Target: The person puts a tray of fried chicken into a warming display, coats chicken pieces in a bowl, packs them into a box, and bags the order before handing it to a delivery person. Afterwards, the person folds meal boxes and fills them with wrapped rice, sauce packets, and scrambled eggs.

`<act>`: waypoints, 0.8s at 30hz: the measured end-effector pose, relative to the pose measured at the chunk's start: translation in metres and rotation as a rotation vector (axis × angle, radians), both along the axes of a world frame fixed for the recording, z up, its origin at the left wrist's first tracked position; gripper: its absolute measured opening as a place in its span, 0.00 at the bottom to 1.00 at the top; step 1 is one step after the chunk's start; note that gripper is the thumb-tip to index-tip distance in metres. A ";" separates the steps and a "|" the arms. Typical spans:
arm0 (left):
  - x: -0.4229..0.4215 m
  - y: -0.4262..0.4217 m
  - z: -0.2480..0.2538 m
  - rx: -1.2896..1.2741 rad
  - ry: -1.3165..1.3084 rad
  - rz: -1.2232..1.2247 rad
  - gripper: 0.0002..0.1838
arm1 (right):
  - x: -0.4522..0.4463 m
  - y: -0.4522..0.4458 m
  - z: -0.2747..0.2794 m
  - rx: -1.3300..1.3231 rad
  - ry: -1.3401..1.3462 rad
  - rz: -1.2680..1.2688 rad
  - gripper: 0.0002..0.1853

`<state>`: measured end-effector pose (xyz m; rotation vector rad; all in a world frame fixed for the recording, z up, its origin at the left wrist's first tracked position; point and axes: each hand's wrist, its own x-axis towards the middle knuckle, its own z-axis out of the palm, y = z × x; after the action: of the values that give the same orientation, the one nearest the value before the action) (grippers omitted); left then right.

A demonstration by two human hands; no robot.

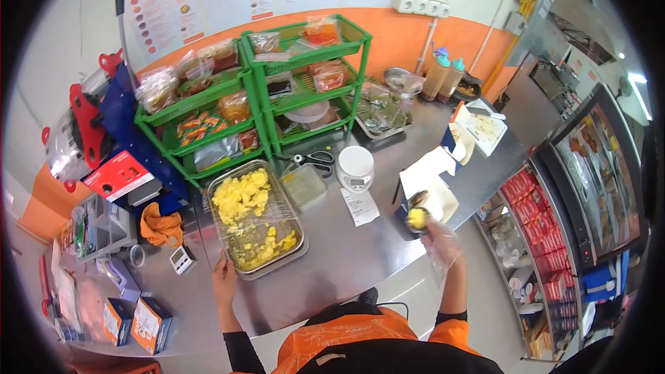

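My left hand is at the near left corner of a metal tray, with its fingers closed at the rim. Crumbled yellow food that looks like scrambled egg lies in the tray, piled thickest at the far end. Clear plastic film covers part of it. My right hand, in a loose clear plastic glove, is closed on a small dark utensil with a lump of the yellow food on it. This lump is at the near side of an open takeaway box. The box's contents are partly hidden.
A white kitchen scale, a receipt, a plastic container and scissors lie past the tray. Green racks with bagged food stand behind. Another open box and sauce bottles are at right. A timer sits left.
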<state>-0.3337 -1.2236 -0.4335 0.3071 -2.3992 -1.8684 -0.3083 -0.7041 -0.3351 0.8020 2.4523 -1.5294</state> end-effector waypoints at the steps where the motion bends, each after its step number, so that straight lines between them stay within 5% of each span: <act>1: 0.002 0.002 0.001 0.006 -0.002 0.000 0.23 | 0.007 0.015 -0.007 0.488 0.174 0.131 0.13; 2: 0.003 0.003 0.001 0.021 -0.004 0.006 0.23 | 0.012 0.029 -0.017 0.977 0.337 0.262 0.13; 3: 0.004 0.003 -0.001 0.035 -0.004 0.009 0.23 | 0.008 0.044 -0.043 1.048 0.358 0.212 0.16; 6: 0.006 -0.001 -0.010 0.042 -0.011 0.002 0.22 | -0.002 0.003 -0.015 0.679 0.016 -0.176 0.22; 13: 0.028 0.013 -0.006 0.032 -0.084 0.084 0.22 | 0.015 0.002 -0.057 0.866 0.227 -0.103 0.31; 16: 0.040 0.019 0.000 0.017 -0.083 0.065 0.22 | 0.018 0.004 -0.045 0.804 0.115 -0.031 0.32; 17: 0.042 0.018 0.000 -0.015 -0.113 0.058 0.22 | 0.019 0.011 -0.060 0.848 0.399 -0.110 0.32; 23: 0.065 0.029 0.002 0.005 -0.164 0.034 0.23 | 0.024 0.012 -0.029 0.739 0.041 -0.191 0.22; 24: 0.070 0.039 0.006 0.008 -0.179 0.080 0.23 | 0.028 0.013 -0.031 0.524 0.125 -0.233 0.19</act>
<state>-0.2635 -1.1846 -0.4277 0.5860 -2.4489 -1.8908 -0.2808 -0.6909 -0.3665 1.1365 2.9954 -1.0171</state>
